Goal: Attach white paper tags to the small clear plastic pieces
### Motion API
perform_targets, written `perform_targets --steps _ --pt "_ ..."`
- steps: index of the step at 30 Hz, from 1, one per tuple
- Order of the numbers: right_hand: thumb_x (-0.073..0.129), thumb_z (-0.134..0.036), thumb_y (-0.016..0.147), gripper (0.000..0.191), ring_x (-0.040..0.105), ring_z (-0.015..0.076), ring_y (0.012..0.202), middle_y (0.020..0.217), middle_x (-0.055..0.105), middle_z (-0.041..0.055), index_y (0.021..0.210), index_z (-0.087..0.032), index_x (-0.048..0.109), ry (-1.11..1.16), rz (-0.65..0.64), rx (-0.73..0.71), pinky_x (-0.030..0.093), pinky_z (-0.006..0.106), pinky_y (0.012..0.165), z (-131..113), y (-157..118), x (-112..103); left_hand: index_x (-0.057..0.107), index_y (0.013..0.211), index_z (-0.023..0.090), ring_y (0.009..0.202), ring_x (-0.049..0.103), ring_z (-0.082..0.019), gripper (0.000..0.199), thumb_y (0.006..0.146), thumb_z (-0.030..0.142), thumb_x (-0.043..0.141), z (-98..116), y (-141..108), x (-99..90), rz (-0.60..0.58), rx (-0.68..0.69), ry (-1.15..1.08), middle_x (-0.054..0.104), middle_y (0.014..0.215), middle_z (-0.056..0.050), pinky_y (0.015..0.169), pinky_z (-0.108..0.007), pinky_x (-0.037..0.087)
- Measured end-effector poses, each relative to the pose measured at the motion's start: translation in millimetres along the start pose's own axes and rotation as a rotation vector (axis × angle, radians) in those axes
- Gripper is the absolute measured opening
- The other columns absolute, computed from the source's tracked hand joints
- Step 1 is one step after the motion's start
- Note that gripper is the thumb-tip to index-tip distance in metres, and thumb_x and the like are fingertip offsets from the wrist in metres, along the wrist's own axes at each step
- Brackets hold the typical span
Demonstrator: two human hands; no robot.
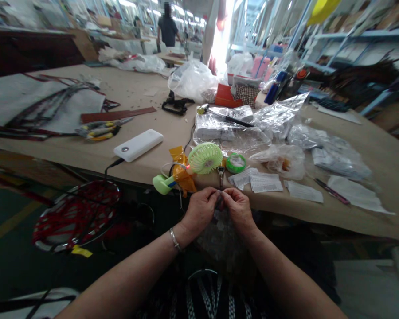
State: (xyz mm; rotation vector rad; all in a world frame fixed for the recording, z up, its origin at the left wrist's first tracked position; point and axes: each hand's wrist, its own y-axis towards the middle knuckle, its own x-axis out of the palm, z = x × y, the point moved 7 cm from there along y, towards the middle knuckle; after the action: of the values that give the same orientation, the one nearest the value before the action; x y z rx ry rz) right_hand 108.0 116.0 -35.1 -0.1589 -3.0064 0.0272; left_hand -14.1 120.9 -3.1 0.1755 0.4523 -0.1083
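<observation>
A: Hands first. What do we have?

B: Left hand and right hand, close together just off the near edge of the table. Fingers curled in, thumbs pressed to fingertips; hardly any gap that we can see. Bracelet on the left wrist.

A: Holding?

B: A small dark piece, pinched between the fingertips of both. Mostly covered; we cannot tell what it is.

A: Below it?

B: Translucent plastic, dim. We can't make out whether it joins the piece.

A: Directly beyond the hands we log a slim metal fitting at the table edge, and just left of that a green fan, orange wrapping by its handle.

B: Right of the fan, a round green holder, white inside. Then printed slips in overlapping bunches, and a pen near a white sheet.

A: Left side: white power bank, black cable at its near end. Pliers beyond, near a reddish-brown strip.

B: Farther back, we note a person in a dark top.
</observation>
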Motion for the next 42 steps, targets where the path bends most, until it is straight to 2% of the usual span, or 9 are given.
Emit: perform_targets --steps 14,24,29,31,33,35,37,40,42 --pt "0.061 -0.036 0.074 0.018 0.051 0.0099 0.047 0.055 0.053 -0.0055 0.073 -0.018 0.057 0.017 0.041 -0.080 0.042 0.022 0.048 -2 8 2 0.065 0.071 0.016 0.059 0.056 -0.010 0.022 0.084 0.023 0.048 8 13 -4.2 0.042 0.073 0.098 0.064 0.064 0.000 0.057 -0.019 0.037" --pt "0.059 -0.029 0.077 0.012 0.052 0.0097 0.051 0.057 0.055 -0.0048 0.074 -0.018 0.057 0.003 0.033 -0.136 0.042 0.022 0.052 -10 -2 2 0.065 0.074 0.016 0.061 0.055 -0.010 0.022 0.084 0.024 0.048 5 1 -1.6 0.017 0.071 -0.013 0.063 0.067 0.001 0.058 -0.018 0.039" --pt "0.056 -0.030 0.079 0.012 0.053 0.0105 0.052 0.057 0.056 -0.0041 0.076 -0.018 0.059 -0.076 0.005 -0.140 0.043 0.022 0.053 -11 -11 1 0.067 0.074 0.016 0.063 0.056 -0.010 0.020 0.082 0.024 0.050 -2 -2 -1.3 0.014 0.015 -0.065 0.066 0.069 0.001 0.060 -0.018 0.041" --pt "0.054 -0.030 0.082 0.013 0.054 0.0110 0.051 0.057 0.056 -0.0042 0.084 -0.019 0.060 -0.172 0.021 -0.181 0.044 0.023 0.053 -18 -15 -8 0.067 0.074 0.015 0.064 0.058 -0.011 0.019 0.081 0.023 0.051 -6 -2 -1.4 0.013 -0.034 -0.098 0.067 0.070 0.000 0.061 -0.019 0.042" --pt "0.052 -0.028 0.084 0.015 0.057 0.0124 0.057 0.063 0.060 -0.0021 0.092 -0.019 0.061 -0.375 0.048 -0.322 0.046 0.025 0.058 -35 -19 -20 0.067 0.074 0.015 0.066 0.059 -0.012 0.019 0.080 0.023 0.051 -11 -4 -1.2 0.015 -0.079 -0.127 0.067 0.070 -0.001 0.063 -0.019 0.043" --pt "0.050 -0.025 0.086 0.017 0.060 0.0154 0.072 0.076 0.064 0.0023 0.096 -0.020 0.062 -0.664 0.067 -0.534 0.048 0.028 0.070 -58 -23 -29 0.068 0.074 0.015 0.067 0.060 -0.013 0.019 0.079 0.024 0.052 -17 -6 0.6 0.009 -0.104 -0.128 0.068 0.071 -0.001 0.064 -0.020 0.044" --pt "0.050 -0.024 0.086 0.019 0.057 0.0201 0.091 0.090 0.065 0.0062 0.099 -0.020 0.064 -0.974 0.086 -0.686 0.044 0.034 0.084 -72 -23 -34 0.068 0.074 0.016 0.068 0.061 -0.014 0.021 0.080 0.027 0.051 -24 -9 5.3 -0.024 -0.118 -0.103 0.069 0.071 -0.001 0.065 -0.021 0.044" --pt "0.056 -0.026 0.083 0.027 0.047 0.0279 0.111 0.107 0.063 0.0088 0.108 -0.018 0.061 -1.333 0.116 -0.706 0.033 0.043 0.096 -74 -16 -39 0.071 0.082 0.019 0.075 0.064 -0.016 0.024 0.080 0.029 0.049 -35 -14 16.4 -0.120 -0.131 -0.049 0.071 0.080 -0.002 0.071 -0.024 0.046" --pt "0.058 -0.027 0.082 0.031 0.044 0.0294 0.115 0.114 0.061 0.0082 0.112 -0.018 0.059 -1.440 0.107 -0.689 0.027 0.046 0.099 -69 -13 -38 0.071 0.092 0.021 0.086 0.064 -0.019 0.024 0.079 0.028 0.051 -40 -16 20.9 -0.153 -0.134 0.003 0.071 0.092 -0.003 0.080 -0.027 0.045"
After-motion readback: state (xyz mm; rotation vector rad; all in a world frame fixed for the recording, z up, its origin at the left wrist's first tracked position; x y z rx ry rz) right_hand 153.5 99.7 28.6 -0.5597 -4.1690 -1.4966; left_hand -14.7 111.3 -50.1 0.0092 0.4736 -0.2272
